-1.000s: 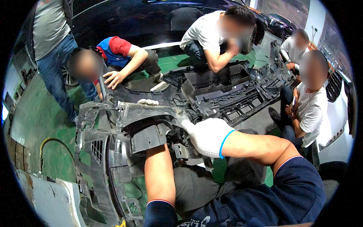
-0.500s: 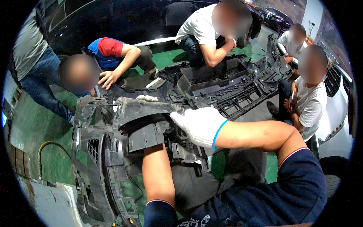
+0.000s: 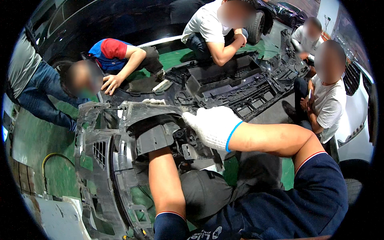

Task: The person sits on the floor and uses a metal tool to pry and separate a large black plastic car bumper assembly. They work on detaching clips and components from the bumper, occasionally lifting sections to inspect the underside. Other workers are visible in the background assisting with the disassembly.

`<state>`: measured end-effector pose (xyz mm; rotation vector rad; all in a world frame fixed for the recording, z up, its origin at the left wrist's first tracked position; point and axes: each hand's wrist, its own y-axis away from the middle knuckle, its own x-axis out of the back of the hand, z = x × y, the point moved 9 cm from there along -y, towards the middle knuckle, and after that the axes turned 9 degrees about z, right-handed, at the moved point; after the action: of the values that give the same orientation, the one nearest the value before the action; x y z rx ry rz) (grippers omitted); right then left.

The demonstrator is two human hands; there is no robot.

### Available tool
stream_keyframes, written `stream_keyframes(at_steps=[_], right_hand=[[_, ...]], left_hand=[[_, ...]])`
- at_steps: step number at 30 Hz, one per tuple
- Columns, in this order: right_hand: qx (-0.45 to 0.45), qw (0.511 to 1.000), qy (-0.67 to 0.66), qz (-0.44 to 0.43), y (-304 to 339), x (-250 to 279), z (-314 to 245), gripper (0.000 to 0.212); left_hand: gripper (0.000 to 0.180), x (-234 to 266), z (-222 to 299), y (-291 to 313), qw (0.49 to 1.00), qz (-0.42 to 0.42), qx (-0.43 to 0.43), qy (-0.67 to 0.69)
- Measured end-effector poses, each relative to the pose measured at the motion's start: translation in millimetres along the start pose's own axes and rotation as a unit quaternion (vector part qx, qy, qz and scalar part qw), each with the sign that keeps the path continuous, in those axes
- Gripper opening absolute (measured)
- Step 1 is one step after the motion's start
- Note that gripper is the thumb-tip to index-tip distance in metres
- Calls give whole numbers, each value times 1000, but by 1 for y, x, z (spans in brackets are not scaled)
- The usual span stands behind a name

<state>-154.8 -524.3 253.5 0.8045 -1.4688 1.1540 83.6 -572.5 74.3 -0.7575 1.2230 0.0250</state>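
Observation:
A large black plastic car bumper (image 3: 114, 160), scuffed and full of slots and clips, lies in front of me. My left forearm passes under a grey-black flap (image 3: 154, 140) of it, which hides most of that hand. White-gloved fingertips of my left hand (image 3: 154, 101) curl over the far rim. My right hand (image 3: 214, 127), in a white knit glove with a blue cuff, is closed over the bumper's right end, thumb side toward the rim. The fingers' undersides are out of sight.
A person in red and blue (image 3: 114, 54) leans over the far side, one hand on the part. Another black bumper (image 3: 248, 88) lies beyond, with people in white shirts crouching around it. A yellow hose (image 3: 45, 168) curves at left. A white car (image 3: 356, 116) stands at right.
The view has shifted slightly. Both hands keep their places on the bumper, my right hand tilting a little. The flap over my left forearm sits at a slightly different angle.

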Motion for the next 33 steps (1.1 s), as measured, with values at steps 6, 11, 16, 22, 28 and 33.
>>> stream_keyframes(at_steps=[6, 11, 16, 22, 28, 33], right_hand=[[-12, 999, -28, -10, -6, 0, 6, 28], [-10, 999, -32, -25, -8, 12, 6, 26], [-6, 999, -33, -33, -9, 11, 7, 25], [-12, 999, -29, -11, 0, 13, 6, 26], [-12, 999, -39, 0, 1, 10, 6, 29], [-5, 999, -29, 20, 5, 7, 5, 32]], left_hand=[[42, -14, -13, 8, 999, 34, -20, 24], [43, -10, -4, 4, 1000, 12, -29, 3], [44, -5, -6, 1, 1000, -21, -23, 3], [44, 2, -7, 2, 999, -32, -22, 15], [44, 10, -2, -1, 998, -56, -18, 16], [45, 18, 1, 0, 993, 13, -18, 113]])
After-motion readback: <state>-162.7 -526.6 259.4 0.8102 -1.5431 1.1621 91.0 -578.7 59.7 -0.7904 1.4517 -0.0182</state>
